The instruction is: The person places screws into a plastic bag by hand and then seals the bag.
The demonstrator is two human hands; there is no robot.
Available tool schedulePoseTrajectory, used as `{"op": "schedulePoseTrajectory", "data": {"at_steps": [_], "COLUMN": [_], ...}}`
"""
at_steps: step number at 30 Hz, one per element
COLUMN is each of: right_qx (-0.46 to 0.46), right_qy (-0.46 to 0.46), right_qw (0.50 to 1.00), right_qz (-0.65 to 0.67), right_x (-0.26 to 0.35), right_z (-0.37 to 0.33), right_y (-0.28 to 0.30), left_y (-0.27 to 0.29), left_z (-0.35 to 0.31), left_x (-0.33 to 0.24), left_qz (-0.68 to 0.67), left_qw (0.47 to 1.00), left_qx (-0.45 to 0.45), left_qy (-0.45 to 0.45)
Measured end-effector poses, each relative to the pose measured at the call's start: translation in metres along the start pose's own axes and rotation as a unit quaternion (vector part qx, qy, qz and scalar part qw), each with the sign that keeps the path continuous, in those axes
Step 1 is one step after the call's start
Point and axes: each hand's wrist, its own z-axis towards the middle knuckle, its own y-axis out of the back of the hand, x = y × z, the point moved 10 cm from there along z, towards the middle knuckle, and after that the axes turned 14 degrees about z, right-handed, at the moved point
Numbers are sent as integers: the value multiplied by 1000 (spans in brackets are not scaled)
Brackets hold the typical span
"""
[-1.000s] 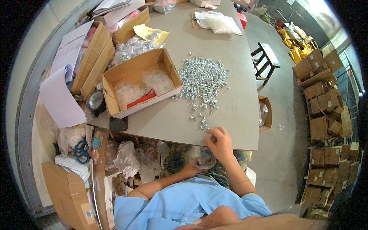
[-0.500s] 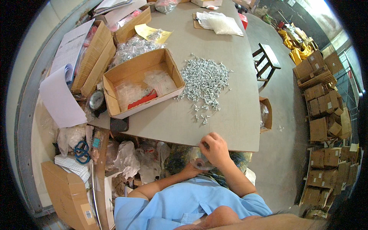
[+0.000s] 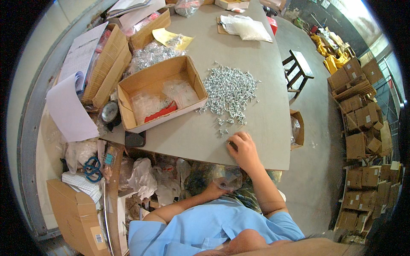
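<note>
My left hand (image 3: 213, 191) is low at the table's near edge, closed on a clear plastic bag (image 3: 230, 178) held in front of my lap. Its fingers are partly hidden by the bag. My right hand (image 3: 242, 149) hovers over or rests on the near part of the table, with its fingers curled in towards the thumb. Whatever lies inside those fingers is hidden. Just beyond it spreads a loose pile of small silver screws (image 3: 230, 94), with a few stray ones close to my fingertips.
Left of the pile stands an open cardboard box (image 3: 158, 70) holding clear bags and a red tool (image 3: 161, 112). Behind it are bagged metal parts (image 3: 153, 57) and a yellow paper (image 3: 173, 39). A white bag (image 3: 247, 29) lies at the far end. A stool (image 3: 297, 70) stands at right.
My right hand has moved forward from above the plastic bag onto the table, close to the near screws. My left hand stays with the bag. The view has shifted slightly.
</note>
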Motion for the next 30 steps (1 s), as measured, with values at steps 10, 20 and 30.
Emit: {"op": "schedulePoseTrajectory", "data": {"at_steps": [10,20,30], "right_qx": [1,-83,203], "right_qy": [-53,25,-90], "right_qw": [997,994,974], "right_qz": [59,-65,32], "right_x": [-4,3,1], "right_z": [18,36,9], "right_y": [0,-20,-39], "left_y": [-2,5,-14], "left_z": [2,-1,8], "left_x": [8,-2,16], "left_qz": [0,30,-23], "left_qw": [1000,999,1000], "left_qx": [-21,-32,17], "left_qy": [19,-10,-5]}}
